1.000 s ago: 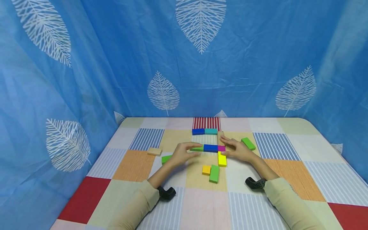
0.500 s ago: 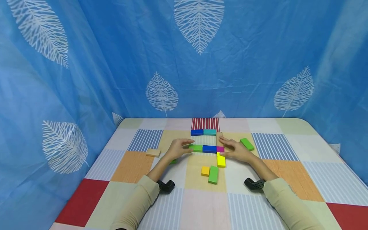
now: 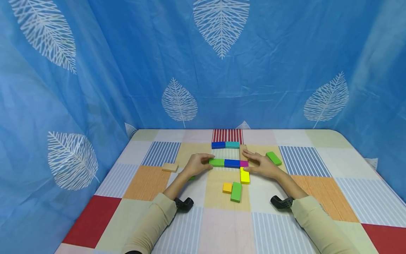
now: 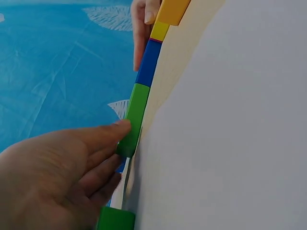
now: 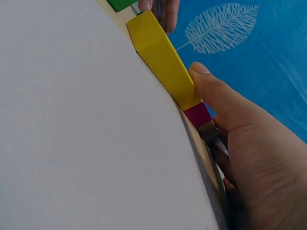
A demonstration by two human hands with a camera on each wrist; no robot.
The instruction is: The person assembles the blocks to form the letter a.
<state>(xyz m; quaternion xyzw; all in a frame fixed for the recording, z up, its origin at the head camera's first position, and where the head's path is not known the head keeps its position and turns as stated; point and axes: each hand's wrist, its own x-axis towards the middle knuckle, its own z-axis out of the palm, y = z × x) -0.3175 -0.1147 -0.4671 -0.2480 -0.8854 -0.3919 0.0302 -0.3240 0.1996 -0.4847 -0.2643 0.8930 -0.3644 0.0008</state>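
Note:
My left hand is at the left end of a green block, thumb on its near side and a finger across its far side. That block lies in a row with a blue block and a small magenta block. My right hand has its thumb against a yellow block. Its other fingers reach along the right side of a plain wooden block, partly hidden in the right wrist view. The yellow and wooden blocks meet the magenta one.
Behind the row lie a dark blue block and a turquoise block. Nearer are an orange block and a green block. Another green block sits right, a wooden block left. My left wrist partly covers a further green block.
My left hand has shifted left and slightly back, from over the green block to its left end, now covering most of the loose green block beside it. My right hand stays in place.

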